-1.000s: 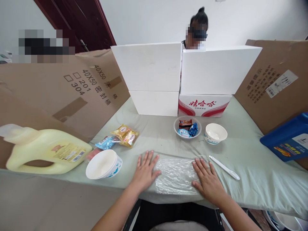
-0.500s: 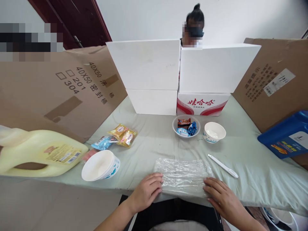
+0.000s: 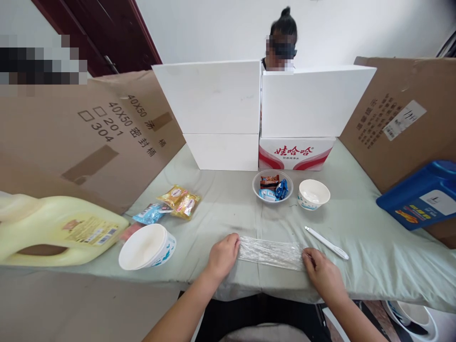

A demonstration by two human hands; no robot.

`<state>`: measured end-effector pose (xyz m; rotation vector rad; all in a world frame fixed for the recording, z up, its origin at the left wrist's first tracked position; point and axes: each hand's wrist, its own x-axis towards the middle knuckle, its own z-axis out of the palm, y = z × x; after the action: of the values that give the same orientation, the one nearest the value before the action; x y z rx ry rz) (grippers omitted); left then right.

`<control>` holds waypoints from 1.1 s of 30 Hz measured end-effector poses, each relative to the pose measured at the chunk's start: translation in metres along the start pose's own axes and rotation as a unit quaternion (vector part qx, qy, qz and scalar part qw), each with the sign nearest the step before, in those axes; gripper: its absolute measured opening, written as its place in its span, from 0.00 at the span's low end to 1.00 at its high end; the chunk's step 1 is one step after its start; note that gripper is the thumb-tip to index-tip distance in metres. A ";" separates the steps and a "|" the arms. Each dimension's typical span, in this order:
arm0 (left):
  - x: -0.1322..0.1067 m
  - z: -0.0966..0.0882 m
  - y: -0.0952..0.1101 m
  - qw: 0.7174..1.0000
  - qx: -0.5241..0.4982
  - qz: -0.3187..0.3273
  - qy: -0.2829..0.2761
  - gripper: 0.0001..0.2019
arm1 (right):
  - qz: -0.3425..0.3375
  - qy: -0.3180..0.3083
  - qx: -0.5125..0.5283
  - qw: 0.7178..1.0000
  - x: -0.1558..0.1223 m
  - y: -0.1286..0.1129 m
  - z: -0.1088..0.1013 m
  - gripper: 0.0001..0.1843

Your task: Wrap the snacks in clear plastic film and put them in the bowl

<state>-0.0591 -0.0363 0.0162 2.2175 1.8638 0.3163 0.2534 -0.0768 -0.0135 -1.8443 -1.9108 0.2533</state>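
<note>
A sheet of clear plastic film (image 3: 270,251) lies folded into a narrow strip near the front edge of the table. My left hand (image 3: 223,255) grips its left end with curled fingers. My right hand (image 3: 321,273) pinches its right end. A white pen-like tool (image 3: 326,242) lies just right of the film. Behind it stand a glass bowl (image 3: 272,187) of wrapped sweets and an empty white bowl (image 3: 313,194).
A stack of white bowls (image 3: 147,246) lies on its side at the left, beside a yellow jug (image 3: 60,230) and snack packets (image 3: 178,202). White boxes (image 3: 256,109) and cardboard (image 3: 402,118) wall the table. A blue container (image 3: 420,194) sits right. A person sits behind the boxes.
My hands lay flat on the spread film, then took its near edge. The film is now folded over away from me into a narrow strip, with my hands at its ends.
</note>
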 end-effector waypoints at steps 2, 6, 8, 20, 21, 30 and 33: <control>0.002 0.003 0.001 0.999 0.031 -0.008 -0.009 0.08 | -0.006 0.005 -0.045 0.999 0.001 -0.002 0.003 0.16; 0.001 0.003 0.001 0.999 0.047 0.006 0.015 0.08 | -0.048 0.032 -0.104 0.993 0.001 -0.002 0.000 0.16; -0.001 0.000 0.004 0.996 0.050 0.021 0.072 0.09 | -0.076 0.073 -0.116 0.988 0.002 -0.006 -0.005 0.17; -0.022 0.039 0.032 0.960 0.106 0.257 0.032 0.42 | -0.288 -0.033 -0.153 0.945 0.001 -0.039 0.022 0.52; -0.023 0.039 0.023 0.963 0.115 0.241 0.035 0.42 | -0.274 -0.029 -0.159 0.948 -0.002 -0.033 0.020 0.54; -0.046 0.032 0.030 0.975 0.081 0.151 0.139 0.18 | -0.275 0.016 -0.155 0.949 -0.046 0.011 -0.012 0.29; -0.051 0.036 0.060 0.974 0.018 0.201 0.102 0.16 | -0.285 0.027 -0.091 0.954 -0.058 0.016 -0.019 0.20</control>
<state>-0.0009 -0.0979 -0.0002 2.6694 1.4989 0.6036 0.2758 -0.1361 -0.0156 -1.2975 -2.3891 -0.1681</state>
